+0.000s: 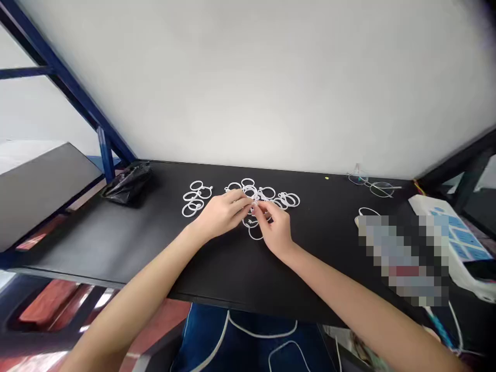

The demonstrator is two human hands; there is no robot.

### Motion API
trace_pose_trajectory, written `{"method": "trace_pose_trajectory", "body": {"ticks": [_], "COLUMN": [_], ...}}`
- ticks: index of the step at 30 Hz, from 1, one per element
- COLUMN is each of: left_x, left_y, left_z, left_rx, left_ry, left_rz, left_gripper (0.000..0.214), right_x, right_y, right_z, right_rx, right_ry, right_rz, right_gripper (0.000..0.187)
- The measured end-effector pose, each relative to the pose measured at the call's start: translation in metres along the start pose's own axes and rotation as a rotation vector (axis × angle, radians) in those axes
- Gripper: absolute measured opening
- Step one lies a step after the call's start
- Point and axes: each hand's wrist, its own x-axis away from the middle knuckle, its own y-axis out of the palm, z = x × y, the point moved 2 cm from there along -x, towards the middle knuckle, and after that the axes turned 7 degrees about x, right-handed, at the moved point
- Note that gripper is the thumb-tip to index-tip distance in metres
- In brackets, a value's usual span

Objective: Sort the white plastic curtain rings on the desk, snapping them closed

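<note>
My left hand [228, 209] and my right hand [274, 225] meet over a loose pile of thin white rings [267, 193]. Thumb and fingers of both are pinched together on a white ring [256, 235], which seems to hang below the fingertips. Where the fingers meet, the small part between them is mostly covered. Left of my hands lies a smaller group of white rings [191, 196], some overlapping. Several of the rings have a small knot or bead-like joint.
A black plastic bag [129, 182] lies at the black table's [163, 268] far left. Eyeglasses [370, 183] rest at the back right. Further right are a blurred-out object [399, 258] with a cable and a white power strip [453, 237]. A wall stands behind.
</note>
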Motion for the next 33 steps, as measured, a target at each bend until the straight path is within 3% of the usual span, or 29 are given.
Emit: {"method": "trace_pose_trajectory", "body": {"ticks": [6,8,11,16,27,33], "left_x": [0.003,0.004,0.005,0.005,0.005,0.006], "left_y": [-0.007,-0.008,-0.005,-0.001,-0.004,-0.004], "left_z": [0.002,0.002,0.002,0.000,-0.003,-0.003], "left_rx": [0.022,0.069,0.164,0.321,0.310,0.341], "left_ry": [-0.037,-0.043,-0.092,-0.154,-0.156,-0.173], "left_rz": [0.391,0.444,0.360,0.233,0.199,0.212], "left_gripper": [0.027,0.032,0.036,0.027,0.043,0.046], "right_x": [0.001,0.004,0.006,0.008,0.009,0.008], "right_y": [0.000,0.001,0.002,0.003,0.000,0.000], "right_z": [-0.002,-0.004,-0.007,-0.007,-0.008,-0.010], "right_rx": [-0.096,-0.108,-0.110,-0.089,-0.086,0.011], "right_ry": [-0.043,-0.095,-0.167,-0.205,-0.130,-0.196], "right_rz": [0.001,-0.027,-0.083,-0.140,-0.133,-0.152], "right_gripper": [0.010,0.008,0.011,0.011,0.013,0.017]}}
